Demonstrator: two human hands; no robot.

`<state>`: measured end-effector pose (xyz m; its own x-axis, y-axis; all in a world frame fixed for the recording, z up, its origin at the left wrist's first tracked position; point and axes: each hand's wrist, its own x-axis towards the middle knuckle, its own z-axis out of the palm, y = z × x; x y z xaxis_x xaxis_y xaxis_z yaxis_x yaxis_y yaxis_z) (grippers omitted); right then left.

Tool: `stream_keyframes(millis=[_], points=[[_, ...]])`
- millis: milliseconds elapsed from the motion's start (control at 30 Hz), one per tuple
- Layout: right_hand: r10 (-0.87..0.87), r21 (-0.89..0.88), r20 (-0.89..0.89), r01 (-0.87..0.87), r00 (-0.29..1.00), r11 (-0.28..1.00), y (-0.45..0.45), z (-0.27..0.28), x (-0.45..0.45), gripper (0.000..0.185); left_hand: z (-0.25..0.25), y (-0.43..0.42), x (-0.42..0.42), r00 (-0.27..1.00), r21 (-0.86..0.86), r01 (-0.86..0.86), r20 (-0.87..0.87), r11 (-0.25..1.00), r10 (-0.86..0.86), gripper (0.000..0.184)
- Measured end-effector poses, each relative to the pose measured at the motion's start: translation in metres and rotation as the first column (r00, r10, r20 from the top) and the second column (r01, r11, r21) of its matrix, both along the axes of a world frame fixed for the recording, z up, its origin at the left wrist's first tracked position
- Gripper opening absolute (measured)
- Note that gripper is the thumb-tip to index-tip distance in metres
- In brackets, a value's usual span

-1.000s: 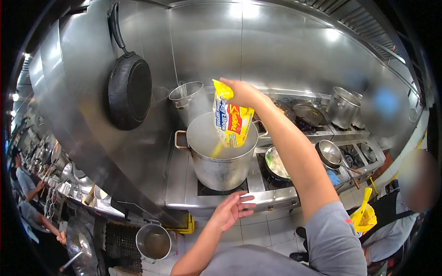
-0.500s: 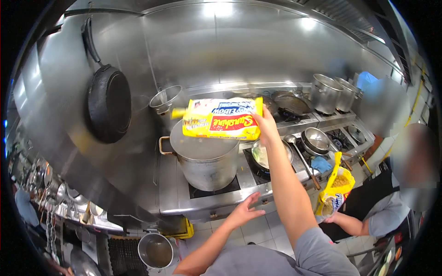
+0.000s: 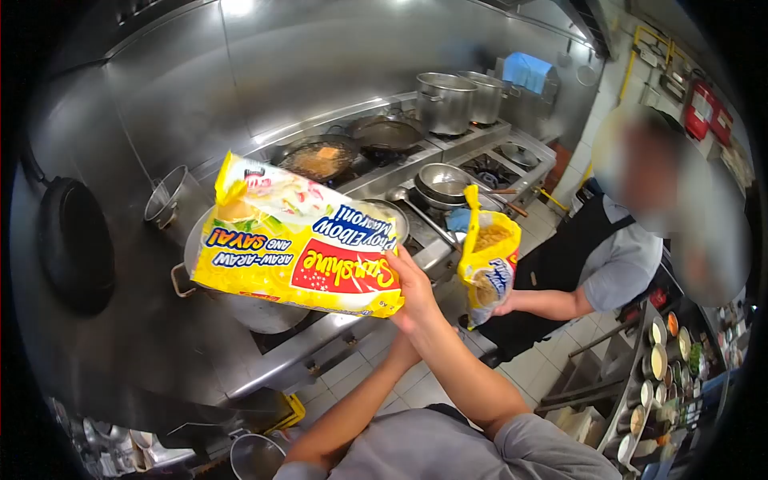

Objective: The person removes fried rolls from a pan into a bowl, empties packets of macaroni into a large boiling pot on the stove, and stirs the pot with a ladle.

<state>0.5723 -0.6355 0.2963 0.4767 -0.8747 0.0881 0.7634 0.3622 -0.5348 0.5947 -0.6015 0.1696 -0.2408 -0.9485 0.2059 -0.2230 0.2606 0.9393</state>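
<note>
My right hand (image 3: 414,294) grips one end of a yellow bag of elbow macaroni (image 3: 280,248), its printing upside down from here. The bag is tilted above the big stock pot (image 3: 268,316) and covers most of it. My left hand (image 3: 405,349) is behind my right wrist; its fingers are hidden. To the right, a co-worker's hand (image 3: 504,306) holds a second macaroni bag (image 3: 490,260), whose top is open and shows pasta inside.
On the range stand a pan of oil with a golden piece frying (image 3: 320,158), another dark pan (image 3: 388,132), tall pots (image 3: 446,104) and stacked bowls (image 3: 442,182). A black pan (image 3: 76,240) hangs left. Ingredient containers (image 3: 658,360) line the right counter. The co-worker (image 3: 552,252) stands close by.
My view has swung right. The macaroni bag in my right hand is nearer to me and tilted. My left hand, open and spread before, has moved behind my right wrist.
</note>
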Motion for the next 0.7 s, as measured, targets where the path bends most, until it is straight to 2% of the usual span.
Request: stream_keyframes(millis=[100, 133, 167, 200, 233, 267, 300, 333, 433, 467, 500, 567, 633, 667, 700], points=[[-0.082, -0.053, 0.014, 0.082, 0.997, 0.995, 0.01, 0.013, -0.042, 0.045, 0.012, -0.019, -0.042, 0.991, -0.088, -0.004, -0.136, 0.996, -0.008, 0.06], [-0.165, 0.028, -0.075, 0.168, 0.983, 0.985, 0.008, 0.008, -0.059, 0.048, 0.016, -0.025, -0.056, 0.98, -0.109, -0.034, -0.198, 0.994, 0.012, 0.059], [-0.123, 0.114, 0.024, 0.12, 0.992, 0.986, 0.004, -0.002, -0.081, 0.048, 0.02, -0.031, -0.067, 0.963, -0.133, -0.08, -0.267, 0.988, 0.042, 0.058], [-0.106, 0.124, -0.022, 0.108, 0.994, 0.986, 0.007, -0.008, -0.104, 0.041, 0.025, -0.034, -0.078, 0.937, -0.15, -0.137, -0.34, 0.979, 0.079, 0.056], [-0.146, -0.016, -0.119, 0.145, 0.982, 0.989, 0.029, 0.018, -0.124, 0.039, 0.03, -0.038, -0.087, 0.902, -0.16, -0.209, -0.413, 0.965, 0.126, 0.055], [-0.318, 0.002, -0.166, 0.323, 0.933, 0.946, 0.027, 0.002, -0.146, 0.04, 0.037, -0.043, -0.092, 0.857, -0.178, -0.288, -0.486, 0.941, 0.17, 0.054], [-0.23, 0.079, -0.288, 0.262, 0.93, 0.962, 0.021, -0.024, -0.193, 0.043, 0.044, -0.047, -0.098, 0.808, -0.189, -0.364, -0.552, 0.912, 0.208, 0.052], [-0.27, 0.067, -0.316, 0.305, 0.91, 0.95, 0.021, -0.032, -0.223, 0.043, 0.052, -0.053, -0.101, 0.763, -0.202, -0.432, -0.601, 0.879, 0.237, 0.051], [-0.376, 0.04, -0.316, 0.408, 0.871, 0.912, 0.026, -0.039, -0.278, 0.044, 0.069, -0.065, -0.097, 0.682, -0.243, -0.586, -0.663, 0.773, 0.308, 0.048], [-0.388, 0.041, -0.315, 0.421, 0.866, 0.906, 0.029, -0.04, -0.287, 0.044, 0.07, -0.068, -0.094, 0.685, -0.254, -0.635, -0.622, 0.729, 0.38, 0.041], [-0.392, 0.047, -0.311, 0.426, 0.866, 0.903, 0.032, -0.042, -0.296, 0.044, 0.073, -0.071, -0.094, 0.683, -0.256, -0.639, -0.623, 0.725, 0.381, 0.041], [-0.388, 0.055, -0.297, 0.421, 0.872, 0.905, 0.036, -0.046, -0.306, 0.045, 0.079, -0.073, -0.094, 0.498, -0.148, -0.761, -0.757, 0.632, 0.422, 0.033], [-0.365, 0.069, -0.275, 0.397, 0.889, 0.915, 0.038, -0.049, -0.307, 0.045, 0.087, -0.063, -0.083, 0.408, 0.125, -0.594, -0.804, 0.794, 0.432, 0.029], [-0.362, 0.079, -0.265, 0.394, 0.894, 0.916, 0.039, -0.049, -0.307, 0.045, 0.089, -0.066, -0.082, 0.363, 0.058, -0.715, -0.821, 0.697, 0.441, 0.032], [-0.35, 0.088, -0.255, 0.382, 0.902, 0.92, 0.04, -0.05, -0.307, 0.046, 0.094, -0.062, -0.079, 0.299, 0.137, -0.716, -0.826, 0.685, 0.478, 0.031]])
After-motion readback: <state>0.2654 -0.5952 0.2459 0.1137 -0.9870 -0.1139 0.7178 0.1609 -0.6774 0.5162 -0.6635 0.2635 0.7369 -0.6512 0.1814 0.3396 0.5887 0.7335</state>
